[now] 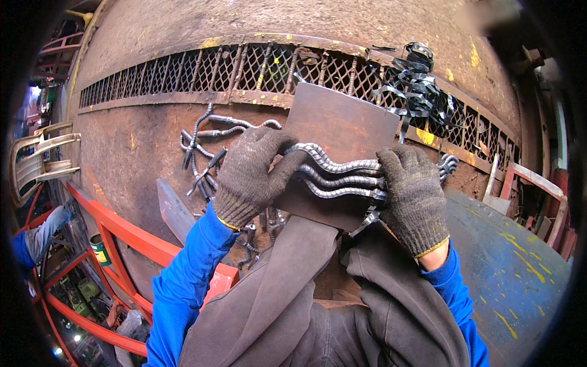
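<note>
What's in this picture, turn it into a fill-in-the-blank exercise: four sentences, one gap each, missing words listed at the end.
1. The left hand and right hand both wear dark knitted ______.
2. The wavy ribbed pieces gripped between the hands are made of ______.
3. Both sleeves on the person's forearms are coloured ______.
4. The pale plastic chair shows near the picture's ______ edge.

Missing words: gloves; metal; blue; left.

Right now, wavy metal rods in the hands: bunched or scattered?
Bunched: the wavy metal rods run side by side, small gaps showing, between the left hand and right hand.
</note>
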Demonstrator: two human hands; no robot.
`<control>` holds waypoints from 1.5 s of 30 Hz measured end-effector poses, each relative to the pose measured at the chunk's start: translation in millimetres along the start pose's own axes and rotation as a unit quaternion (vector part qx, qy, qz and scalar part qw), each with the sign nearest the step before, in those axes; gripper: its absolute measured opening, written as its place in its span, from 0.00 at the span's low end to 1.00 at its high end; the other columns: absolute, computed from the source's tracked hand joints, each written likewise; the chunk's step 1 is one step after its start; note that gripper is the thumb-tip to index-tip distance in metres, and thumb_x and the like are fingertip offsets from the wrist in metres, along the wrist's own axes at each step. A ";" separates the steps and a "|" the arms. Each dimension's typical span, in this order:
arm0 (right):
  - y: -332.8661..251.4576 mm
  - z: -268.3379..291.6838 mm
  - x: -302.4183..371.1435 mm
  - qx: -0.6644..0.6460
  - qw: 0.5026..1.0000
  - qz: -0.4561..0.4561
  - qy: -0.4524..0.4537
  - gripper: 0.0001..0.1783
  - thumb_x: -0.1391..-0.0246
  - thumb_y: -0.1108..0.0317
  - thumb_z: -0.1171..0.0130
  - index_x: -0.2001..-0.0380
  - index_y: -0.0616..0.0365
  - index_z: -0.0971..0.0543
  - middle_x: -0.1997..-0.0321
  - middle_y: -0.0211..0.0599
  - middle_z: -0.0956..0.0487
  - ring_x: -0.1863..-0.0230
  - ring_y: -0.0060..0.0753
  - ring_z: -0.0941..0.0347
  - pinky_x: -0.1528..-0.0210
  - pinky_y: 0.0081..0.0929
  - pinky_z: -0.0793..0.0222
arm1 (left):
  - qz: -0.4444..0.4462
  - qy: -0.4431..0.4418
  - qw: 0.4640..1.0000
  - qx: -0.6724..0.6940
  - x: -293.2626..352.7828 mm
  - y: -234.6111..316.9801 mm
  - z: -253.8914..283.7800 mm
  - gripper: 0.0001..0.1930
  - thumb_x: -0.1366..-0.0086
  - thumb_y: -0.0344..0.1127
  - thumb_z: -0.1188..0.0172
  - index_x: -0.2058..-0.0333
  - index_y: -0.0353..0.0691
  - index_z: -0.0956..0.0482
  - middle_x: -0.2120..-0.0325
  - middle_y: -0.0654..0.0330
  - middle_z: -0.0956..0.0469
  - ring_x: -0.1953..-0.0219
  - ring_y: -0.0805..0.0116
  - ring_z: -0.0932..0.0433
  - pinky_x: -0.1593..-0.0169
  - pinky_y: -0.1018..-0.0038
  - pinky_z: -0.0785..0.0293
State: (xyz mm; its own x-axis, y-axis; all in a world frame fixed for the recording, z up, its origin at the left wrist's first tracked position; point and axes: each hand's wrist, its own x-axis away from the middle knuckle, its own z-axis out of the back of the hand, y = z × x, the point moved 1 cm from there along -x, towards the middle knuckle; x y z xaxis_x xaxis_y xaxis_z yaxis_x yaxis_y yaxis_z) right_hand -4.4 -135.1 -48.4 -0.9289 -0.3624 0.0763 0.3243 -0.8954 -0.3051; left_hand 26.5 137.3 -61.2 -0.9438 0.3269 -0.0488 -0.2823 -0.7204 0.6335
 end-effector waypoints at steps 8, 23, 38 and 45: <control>-1.6 0.6 0.5 0.000 1.000 0.001 0.005 0.26 0.57 0.72 0.37 0.50 0.53 0.24 0.51 0.45 0.24 0.46 0.51 0.28 0.43 0.45 0.34 | 0.021 -0.023 0.998 0.051 7.7 6.2 6.7 0.13 0.41 0.33 0.29 0.58 0.34 0.15 0.64 0.50 0.16 0.62 0.55 0.16 0.56 0.64 0.21; 0.1 -2.6 0.3 0.005 1.000 -0.002 -0.006 0.27 0.57 0.71 0.38 0.48 0.53 0.24 0.50 0.45 0.25 0.46 0.51 0.28 0.44 0.46 0.34 | 0.043 -0.001 0.999 0.034 14.5 6.0 -3.5 0.16 0.37 0.33 0.33 0.51 0.36 0.17 0.61 0.50 0.17 0.59 0.54 0.17 0.55 0.65 0.21; 2.5 -5.8 2.9 0.012 1.000 0.011 -0.008 0.35 0.62 0.72 0.33 0.45 0.55 0.27 0.46 0.48 0.25 0.43 0.54 0.29 0.41 0.47 0.33 | -0.005 -0.112 0.990 -0.091 -4.5 -1.4 -0.9 0.14 0.33 0.36 0.39 0.52 0.37 0.23 0.61 0.46 0.20 0.55 0.47 0.19 0.51 0.59 0.23; 6.2 -10.1 3.5 0.013 1.000 0.011 -0.018 0.43 0.70 0.71 0.25 0.43 0.55 0.27 0.44 0.49 0.26 0.41 0.56 0.30 0.37 0.47 0.34 | 0.002 -0.124 0.991 -0.041 -9.9 -4.1 0.0 0.14 0.30 0.37 0.42 0.50 0.37 0.25 0.60 0.46 0.19 0.56 0.47 0.18 0.54 0.59 0.22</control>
State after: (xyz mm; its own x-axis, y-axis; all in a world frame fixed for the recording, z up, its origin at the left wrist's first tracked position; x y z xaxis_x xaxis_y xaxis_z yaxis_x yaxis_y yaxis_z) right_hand -7.4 -139.3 -59.7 -0.9145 -0.3912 0.1030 0.3501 -0.8930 -0.2827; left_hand 37.0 137.0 -63.3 -0.8768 0.4565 0.1507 -0.3013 -0.7661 0.5678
